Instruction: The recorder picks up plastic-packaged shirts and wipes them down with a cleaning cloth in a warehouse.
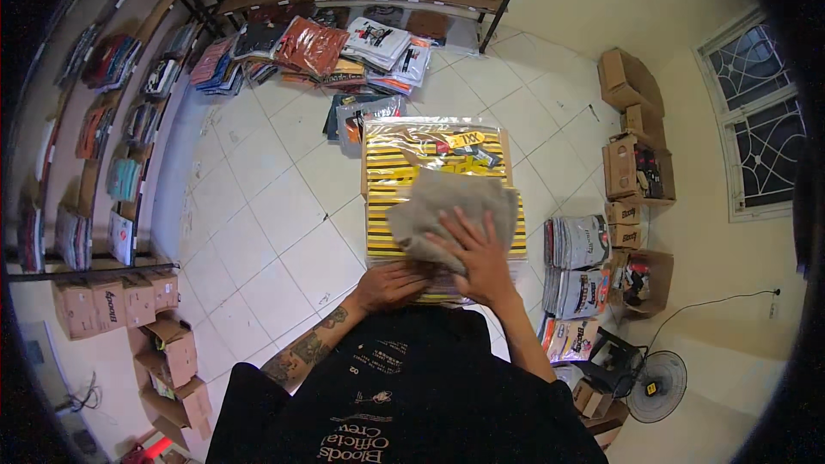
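White floor tiles (pixel 258 206) spread across the room, with shelves (pixel 103 120) of folded clothes along the left wall and more bagged shirts (pixel 344 47) heaped on the floor at the far side. Cardboard boxes (pixel 632 167) stand stacked at the right wall, a pile of bagged shirts (pixel 576 266) sits beside them, and a floor fan (pixel 657 387) stands nearer the person.

In front of the person lies a stack (pixel 412 167) of yellow-and-black striped shirts sealed in clear plastic; what carries it is hidden, so I cannot tell whether it rests on the floor. A grey cloth (pixel 447 202) lies crumpled on top of the stack. The right hand (pixel 477 262) lies flat and spread, fingers open, pressing on the near edge of the cloth. The left hand (pixel 391 283) sits just beside it at the stack's near edge, fingers seemingly curled around the edge, though the grip is poorly seen.
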